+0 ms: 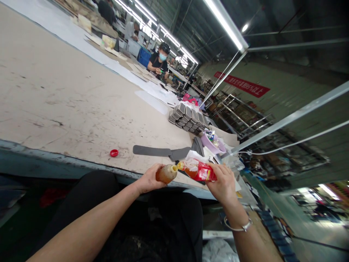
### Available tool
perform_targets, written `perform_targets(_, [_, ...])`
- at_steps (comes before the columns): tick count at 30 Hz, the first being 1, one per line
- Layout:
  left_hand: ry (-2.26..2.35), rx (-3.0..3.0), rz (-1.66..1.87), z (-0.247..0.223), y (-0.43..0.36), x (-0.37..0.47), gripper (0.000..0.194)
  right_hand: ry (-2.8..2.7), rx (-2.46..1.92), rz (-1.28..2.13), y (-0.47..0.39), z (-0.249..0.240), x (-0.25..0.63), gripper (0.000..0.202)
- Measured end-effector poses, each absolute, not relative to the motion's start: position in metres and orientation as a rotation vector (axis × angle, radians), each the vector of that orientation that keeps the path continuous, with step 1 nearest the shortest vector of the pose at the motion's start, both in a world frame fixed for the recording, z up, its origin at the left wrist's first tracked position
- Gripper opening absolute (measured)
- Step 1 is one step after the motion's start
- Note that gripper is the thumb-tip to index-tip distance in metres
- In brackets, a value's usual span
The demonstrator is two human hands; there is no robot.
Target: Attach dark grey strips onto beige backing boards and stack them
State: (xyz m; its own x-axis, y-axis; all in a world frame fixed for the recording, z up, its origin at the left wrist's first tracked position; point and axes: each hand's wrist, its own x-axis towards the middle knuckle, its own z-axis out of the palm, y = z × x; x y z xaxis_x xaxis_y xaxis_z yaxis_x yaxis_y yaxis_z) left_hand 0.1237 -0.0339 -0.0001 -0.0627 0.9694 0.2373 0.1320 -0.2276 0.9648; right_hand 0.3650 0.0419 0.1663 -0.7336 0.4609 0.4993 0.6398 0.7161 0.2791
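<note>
My left hand (151,179) is wrapped round a small bottle (167,174) of amber liquid, its open mouth tilted up to the right. In my right hand (224,182) is a bottle with a red label (203,171), tipped nearly on its side. Its yellowish neck points left and meets, or nearly meets, the mouth of the small bottle; whether they touch I cannot tell. A red cap (113,153) lies on the table to the left. Just beyond my hands are dark grey flat strips (151,150).
The long table (68,105) has a scuffed beige top. Several stacks of grey pieces (188,117) stand further back, near a lilac basin (215,143) of small items. A masked person (159,62) works at the far end. A metal post (286,125) rises on the right.
</note>
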Motion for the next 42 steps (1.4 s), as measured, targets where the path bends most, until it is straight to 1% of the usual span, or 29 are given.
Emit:
perform_targets(6, [1.276, 1.482, 1.396, 0.006, -0.036, 0.121, 0.06, -2.501, -0.87, -0.61, 0.039, 0.165, 0.363, 0.034])
perform_targets(37, [1.312, 1.517, 1.386, 0.0, -0.034, 0.12, 0.063, -2.455, -0.923, -0.583, 0.039, 0.157, 0.363, 0.031])
perform_targets(42, [1.316, 1.511, 1.402, 0.001, -0.034, 0.12, 0.064, -2.453, -0.935, -0.538, 0.04, 0.153, 0.364, 0.034])
